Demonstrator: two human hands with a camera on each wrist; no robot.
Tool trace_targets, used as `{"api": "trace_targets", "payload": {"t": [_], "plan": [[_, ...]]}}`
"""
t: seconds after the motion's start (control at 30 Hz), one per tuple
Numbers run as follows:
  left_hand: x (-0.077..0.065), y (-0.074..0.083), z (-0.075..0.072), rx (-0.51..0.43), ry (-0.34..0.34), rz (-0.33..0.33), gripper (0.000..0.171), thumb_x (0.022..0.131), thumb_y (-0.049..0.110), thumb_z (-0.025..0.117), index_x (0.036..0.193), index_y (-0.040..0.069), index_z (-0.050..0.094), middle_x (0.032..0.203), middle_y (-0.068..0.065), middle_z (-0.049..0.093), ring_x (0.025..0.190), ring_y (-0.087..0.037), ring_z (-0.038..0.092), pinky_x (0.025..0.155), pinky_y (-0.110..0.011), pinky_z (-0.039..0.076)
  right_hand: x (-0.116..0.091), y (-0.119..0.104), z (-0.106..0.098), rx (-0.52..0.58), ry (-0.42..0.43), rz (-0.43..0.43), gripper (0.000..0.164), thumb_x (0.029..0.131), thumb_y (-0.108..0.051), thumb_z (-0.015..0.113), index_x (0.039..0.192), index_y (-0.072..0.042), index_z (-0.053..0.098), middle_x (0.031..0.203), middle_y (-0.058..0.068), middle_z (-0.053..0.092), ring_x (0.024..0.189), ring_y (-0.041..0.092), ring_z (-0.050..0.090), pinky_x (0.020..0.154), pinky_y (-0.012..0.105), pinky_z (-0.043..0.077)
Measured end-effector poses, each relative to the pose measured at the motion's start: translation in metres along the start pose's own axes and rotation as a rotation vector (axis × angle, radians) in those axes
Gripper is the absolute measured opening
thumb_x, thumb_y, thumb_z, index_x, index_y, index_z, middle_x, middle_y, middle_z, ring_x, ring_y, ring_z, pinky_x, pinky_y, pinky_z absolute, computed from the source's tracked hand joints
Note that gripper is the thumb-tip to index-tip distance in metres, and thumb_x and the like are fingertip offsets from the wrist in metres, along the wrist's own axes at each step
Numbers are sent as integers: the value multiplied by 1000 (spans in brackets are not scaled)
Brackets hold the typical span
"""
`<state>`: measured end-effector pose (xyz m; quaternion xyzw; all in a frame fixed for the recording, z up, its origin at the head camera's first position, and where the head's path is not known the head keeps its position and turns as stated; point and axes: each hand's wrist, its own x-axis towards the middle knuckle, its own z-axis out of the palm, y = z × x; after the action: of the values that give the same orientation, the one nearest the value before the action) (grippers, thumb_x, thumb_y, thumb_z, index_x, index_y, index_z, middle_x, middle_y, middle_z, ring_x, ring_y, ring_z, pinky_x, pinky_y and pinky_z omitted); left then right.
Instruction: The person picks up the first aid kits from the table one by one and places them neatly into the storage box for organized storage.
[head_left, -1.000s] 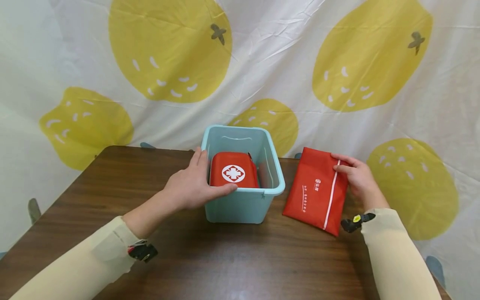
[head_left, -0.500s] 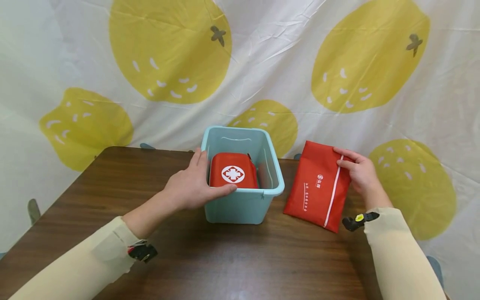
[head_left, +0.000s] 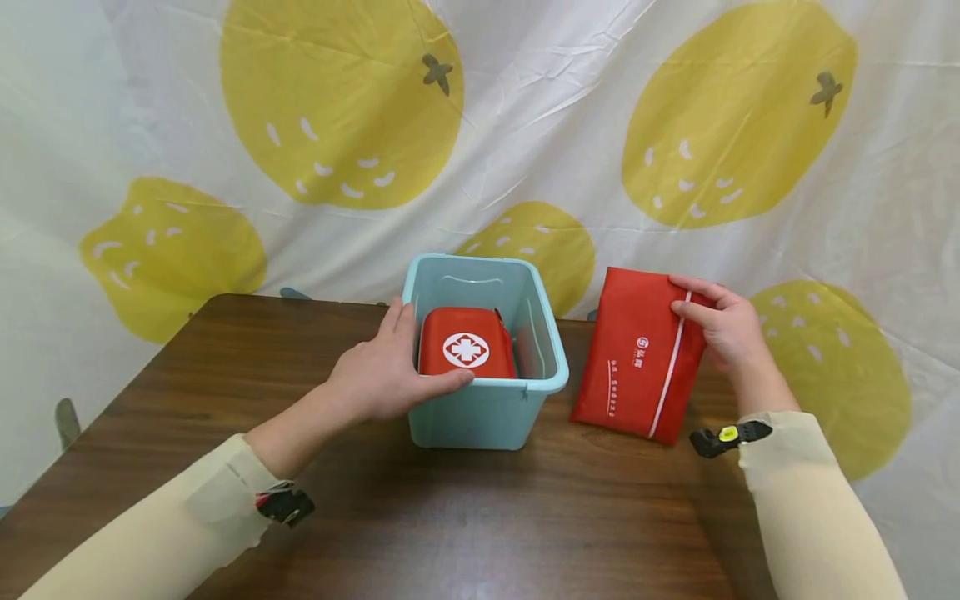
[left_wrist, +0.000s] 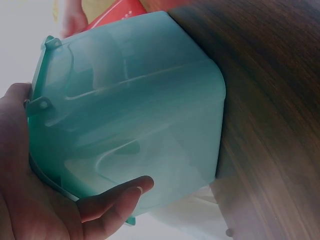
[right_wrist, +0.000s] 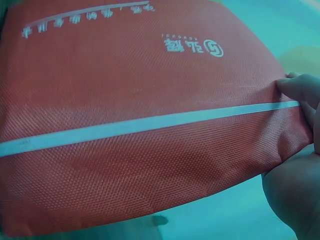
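Observation:
A light teal plastic bin [head_left: 480, 417] stands upright on the table, also filling much of the left wrist view. My left hand [head_left: 378, 371] holds its near left corner, the thumb along the front rim and the fingers against the left side. Inside the bin lies a red first aid case [head_left: 467, 337] with a white cross emblem; its lower part is hidden by the bin wall. To the right, my right hand [head_left: 727, 325] pinches the upper right corner of a flat red pouch [head_left: 637, 354] with a white stripe and white printing. The pouch [right_wrist: 130, 85] hangs tilted, apart from the bin.
The brown wooden table [head_left: 450, 533] carries the bin. Behind it hangs a white cloth [head_left: 525, 125] printed with yellow lemons. A small dark item, partly hidden, shows beside the case inside the bin.
My right hand has lifted the pouch upward, tilting it more upright. The left hand, the bin and the first aid case have stayed in place.

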<state>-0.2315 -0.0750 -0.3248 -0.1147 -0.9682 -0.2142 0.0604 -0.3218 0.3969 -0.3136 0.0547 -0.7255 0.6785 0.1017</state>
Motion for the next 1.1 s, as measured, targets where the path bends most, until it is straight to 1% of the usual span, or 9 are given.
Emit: {"api": "trace_targets", "payload": {"t": [0.1,0.17,0.33,0.47,0.57,0.73,0.87,1.1], "plan": [[0,0,0,3,2,1,131,67,100,45,159,10,18,167,-5,18,98,-26,67,65,-36,52,-1,-8,4,-30,4,-26,47,89,-13,78,135,-16,68,113,-11,68,83,6,71,69,24,60],[0,-1,0,5,1,1,132,67,100,44,159,9,18,168,-6,17,99,-27,67,66,-36,53,-2,-13,6,-25,1,-44,47,89,-12,78,135,-14,67,114,-10,68,84,6,72,70,23,60],[0,-1,0,6,1,0,132,67,100,44,159,10,17,168,-7,17,101,-28,67,66,-37,53,-5,-23,10,16,-6,-64,47,89,-9,78,135,-12,67,115,-6,68,88,8,71,72,24,60],[-1,-1,0,0,4,2,131,67,100,45,158,10,19,167,-5,18,99,-27,67,65,-36,52,-7,-30,11,28,3,-76,47,89,-10,78,135,-12,67,116,-5,67,91,9,69,73,23,60],[-1,0,0,-3,9,5,129,67,100,46,157,11,20,166,-4,20,96,-26,67,64,-36,52,-8,-35,11,49,10,-108,46,89,-8,77,134,-11,68,116,-5,67,91,9,68,73,21,59],[-1,0,0,3,7,1,130,68,99,46,158,10,19,167,-5,18,102,-27,67,66,-37,52,-12,-45,15,94,13,-160,45,88,-4,77,132,-9,69,115,-4,69,91,10,68,73,21,59],[-1,0,0,6,2,-2,131,67,100,45,159,10,18,169,-7,16,105,-28,67,67,-38,53,-17,-54,19,94,9,-173,46,88,-5,78,133,-7,68,118,-1,67,91,11,69,73,22,59],[-1,0,1,5,3,1,132,68,100,45,160,9,17,169,-8,16,108,-30,67,70,-39,54,-23,-73,27,63,1,-205,46,89,-6,77,134,-7,67,123,1,62,95,13,67,73,22,59]]}}
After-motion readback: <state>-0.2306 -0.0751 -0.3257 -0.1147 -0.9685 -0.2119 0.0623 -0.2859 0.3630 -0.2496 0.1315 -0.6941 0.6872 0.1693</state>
